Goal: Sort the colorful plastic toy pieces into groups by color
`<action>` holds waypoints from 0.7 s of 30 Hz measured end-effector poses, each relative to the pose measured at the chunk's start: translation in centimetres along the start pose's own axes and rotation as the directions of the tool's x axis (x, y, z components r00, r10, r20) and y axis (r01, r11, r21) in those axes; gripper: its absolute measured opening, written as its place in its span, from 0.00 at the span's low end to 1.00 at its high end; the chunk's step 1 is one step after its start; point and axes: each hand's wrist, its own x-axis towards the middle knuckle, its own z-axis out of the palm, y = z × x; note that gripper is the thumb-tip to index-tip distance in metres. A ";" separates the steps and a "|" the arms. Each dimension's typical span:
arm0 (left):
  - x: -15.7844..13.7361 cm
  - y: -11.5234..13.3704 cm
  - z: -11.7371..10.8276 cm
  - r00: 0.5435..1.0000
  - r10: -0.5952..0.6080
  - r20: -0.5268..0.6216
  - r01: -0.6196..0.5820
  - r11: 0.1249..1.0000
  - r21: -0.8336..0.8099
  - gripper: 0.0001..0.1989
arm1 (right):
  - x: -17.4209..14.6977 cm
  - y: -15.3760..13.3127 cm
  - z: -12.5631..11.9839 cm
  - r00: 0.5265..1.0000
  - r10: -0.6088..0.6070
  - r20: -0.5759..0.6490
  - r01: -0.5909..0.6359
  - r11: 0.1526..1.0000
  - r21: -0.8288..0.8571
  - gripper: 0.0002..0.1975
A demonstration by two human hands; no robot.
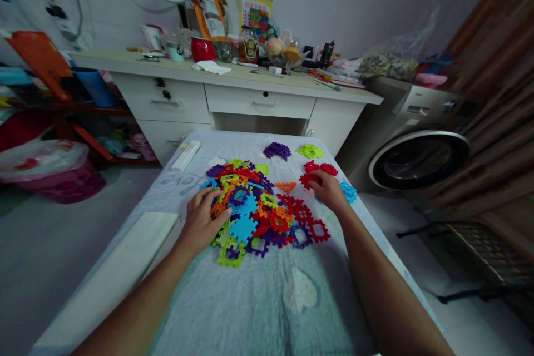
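Observation:
A mixed heap of flat interlocking plastic building pieces [244,227] in blue, red, orange, purple and lime lies on the cloth-covered table. My left hand [202,221] rests at the heap's left edge, fingers apart, with nothing held. On the right, my right hand [329,189] has its fingers closed on a red interlocking piece [307,179] at the small red group; its fingertips are partly hidden. Near it lie a purple group [277,150], a lime group [311,151] and a blue group [349,192], partly behind my wrist. A single orange triangular piece [286,187] lies between heap and red group.
A white bar [186,156] lies at the table's back left, and a long white board [112,272] along its left side. Beyond stands a cluttered white desk [261,84]. A washing machine [417,144] is at right, a pink bin [62,178] at left.

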 end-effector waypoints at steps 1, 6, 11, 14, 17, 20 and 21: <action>0.0 0.0 0.0 1.000 -0.001 -0.001 0.001 1.000 0.000 0.21 | 0.6 0.4 -0.4 0.998 0.047 -0.047 -0.047 0.999 0.007 0.13; 0.0 0.0 0.0 1.000 0.001 -0.006 -0.001 1.000 0.001 0.21 | 4.1 2.6 -2.0 0.945 0.277 -0.176 -0.278 0.960 0.021 0.16; 0.0 -0.1 0.0 1.000 -0.006 -0.001 0.006 1.000 0.003 0.21 | 7.0 5.3 -2.8 0.902 0.396 -0.172 -0.404 0.915 -0.011 0.13; 0.0 -0.1 0.0 1.000 -0.003 0.010 0.003 1.000 -0.001 0.21 | 8.0 6.3 -3.0 0.889 0.424 -0.171 -0.440 0.896 -0.067 0.10; 0.0 -0.2 0.1 1.000 -0.001 -0.010 0.001 1.000 -0.010 0.20 | 8.3 6.6 -3.2 0.882 0.437 -0.177 -0.459 0.882 -0.107 0.09; 0.0 -0.4 0.2 1.000 0.006 -0.022 -0.007 1.000 -0.012 0.20 | 7.9 6.2 -3.6 0.884 0.430 -0.182 -0.457 0.877 -0.147 0.09; 0.0 -0.4 0.2 1.000 0.008 -0.023 -0.008 1.000 -0.013 0.20 | 7.6 6.0 -3.8 0.886 0.426 -0.185 -0.454 0.877 -0.157 0.10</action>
